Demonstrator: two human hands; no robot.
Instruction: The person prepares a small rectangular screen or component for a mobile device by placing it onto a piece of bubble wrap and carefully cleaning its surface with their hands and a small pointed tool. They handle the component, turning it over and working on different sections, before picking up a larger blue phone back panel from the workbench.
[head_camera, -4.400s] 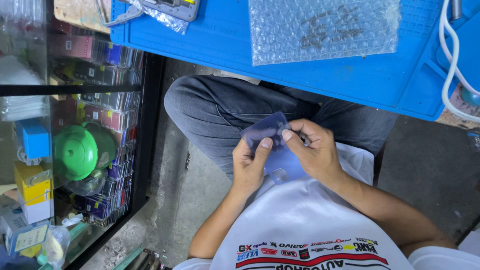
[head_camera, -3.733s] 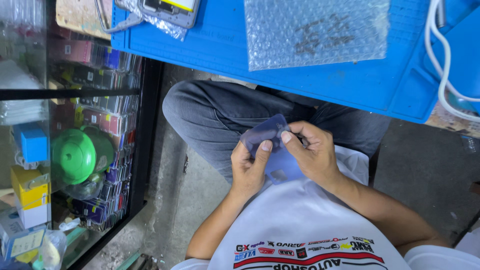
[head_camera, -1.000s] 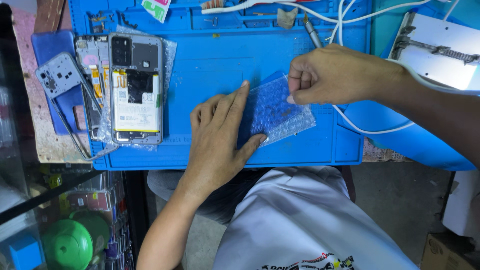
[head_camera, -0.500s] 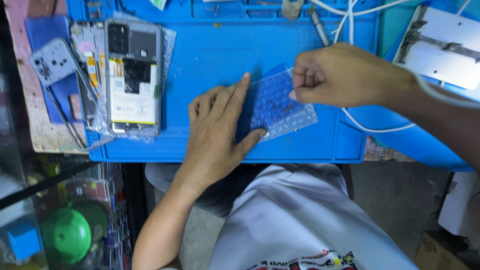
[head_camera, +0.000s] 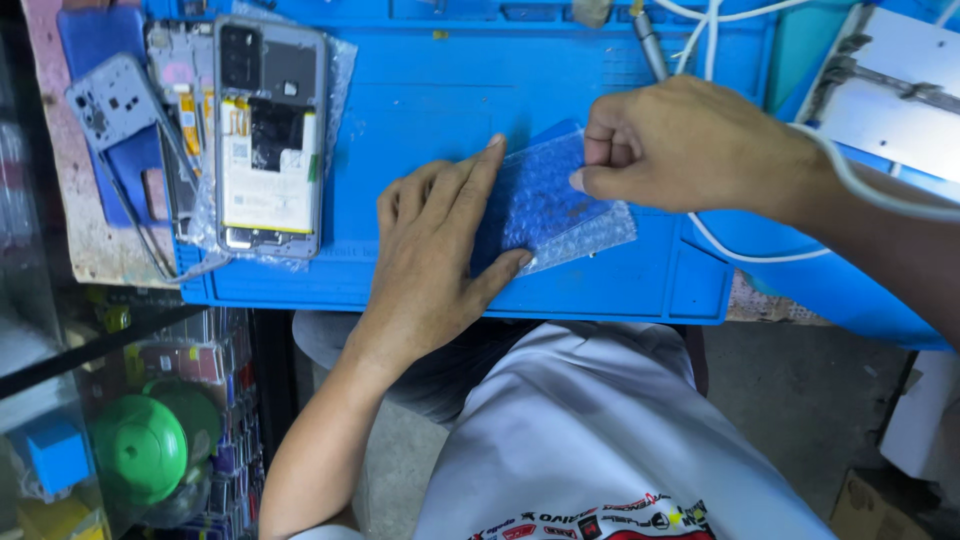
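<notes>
opened phone, white cables, green lid

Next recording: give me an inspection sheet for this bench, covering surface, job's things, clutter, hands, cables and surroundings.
Surface: blue mat on a worn bench.
Job's things: bubble wrap flat on the mat, something dark blue inside.
Clutter: opened phone, back up; grey frame; metal plate.
Hands: left hand flat, pressing the wrap's left edge; right hand pinching its upper right edge.
Cables: white cable passing under the right wrist.
Surroundings: green round container and small boxes in a glass case, lower left.
</notes>
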